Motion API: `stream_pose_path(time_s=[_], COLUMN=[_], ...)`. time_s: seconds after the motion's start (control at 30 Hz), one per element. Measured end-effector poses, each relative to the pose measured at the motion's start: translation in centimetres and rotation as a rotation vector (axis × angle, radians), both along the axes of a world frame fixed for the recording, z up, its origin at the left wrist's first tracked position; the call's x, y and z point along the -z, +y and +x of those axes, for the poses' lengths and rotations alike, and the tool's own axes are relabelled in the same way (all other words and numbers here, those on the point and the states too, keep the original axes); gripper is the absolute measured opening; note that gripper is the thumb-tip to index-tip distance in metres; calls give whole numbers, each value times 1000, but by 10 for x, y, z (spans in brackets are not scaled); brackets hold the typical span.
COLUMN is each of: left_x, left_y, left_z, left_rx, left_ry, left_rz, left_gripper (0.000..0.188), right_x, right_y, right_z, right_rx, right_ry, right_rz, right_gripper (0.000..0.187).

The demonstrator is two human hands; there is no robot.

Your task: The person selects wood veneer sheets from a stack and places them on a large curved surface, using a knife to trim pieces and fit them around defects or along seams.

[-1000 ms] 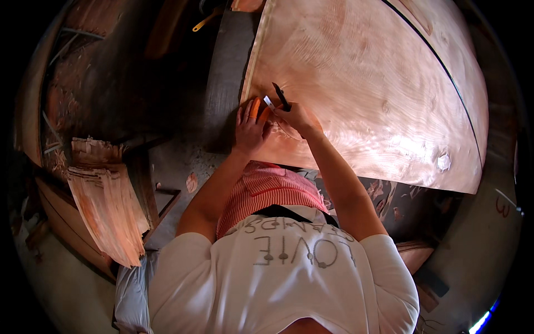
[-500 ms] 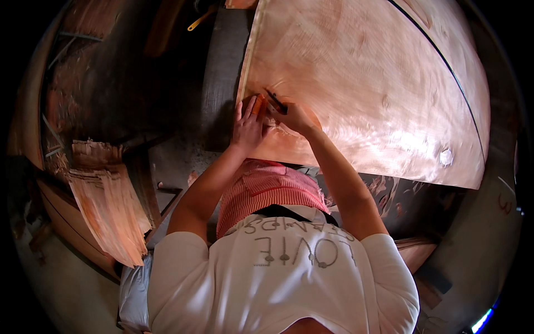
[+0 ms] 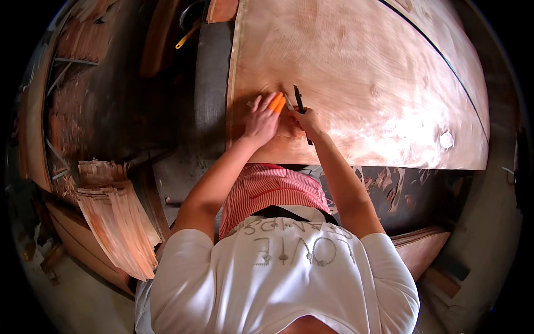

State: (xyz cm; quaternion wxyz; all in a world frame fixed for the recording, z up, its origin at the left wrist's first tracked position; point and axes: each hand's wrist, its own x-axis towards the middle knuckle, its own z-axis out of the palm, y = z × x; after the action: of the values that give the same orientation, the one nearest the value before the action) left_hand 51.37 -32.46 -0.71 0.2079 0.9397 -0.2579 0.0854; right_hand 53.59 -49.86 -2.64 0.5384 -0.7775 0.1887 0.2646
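Fingers of the right hand (image 3: pixel 308 119) pinch a black knife-like tool (image 3: pixel 299 99) over the veneer sheet (image 3: pixel 356 83), near the left hand (image 3: pixel 261 123), whose slightly spread fingers, some orange-covered, a slip on wavy grain could nick.

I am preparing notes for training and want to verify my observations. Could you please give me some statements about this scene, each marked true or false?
1. The right hand holds a slim black tool. True.
2. The finger covers on the left hand are blue. False: they are orange.
3. Both hands are over the large wooden sheet. True.
4. The pile of thin wood strips is at the person's right. False: it is at the left.
5. A yellow handle shows to the left of the sheet. True.
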Motion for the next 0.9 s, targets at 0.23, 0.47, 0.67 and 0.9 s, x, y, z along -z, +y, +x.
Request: stream_pose_path(time_s=[0.23,0.47,0.67,0.9], left_x=[9,10,2,10], left_y=[-19,-15,-3,1], left_z=[3,3,-62,-78], left_rx=[22,-11,257,266], left_ry=[112,60,143,289], left_rz=[255,190,49,131], left_gripper=[35,42,45,56], right_x=[2,-7,8,11], right_y=[-16,-45,-7,-15], right_z=[-4,-16,-101,-95], right_rx=[-213,-303,187,-304], right_ry=[-219,-70,215,-147], right_rz=[-195,-79,203,-293], right_gripper=[24,27,26,29])
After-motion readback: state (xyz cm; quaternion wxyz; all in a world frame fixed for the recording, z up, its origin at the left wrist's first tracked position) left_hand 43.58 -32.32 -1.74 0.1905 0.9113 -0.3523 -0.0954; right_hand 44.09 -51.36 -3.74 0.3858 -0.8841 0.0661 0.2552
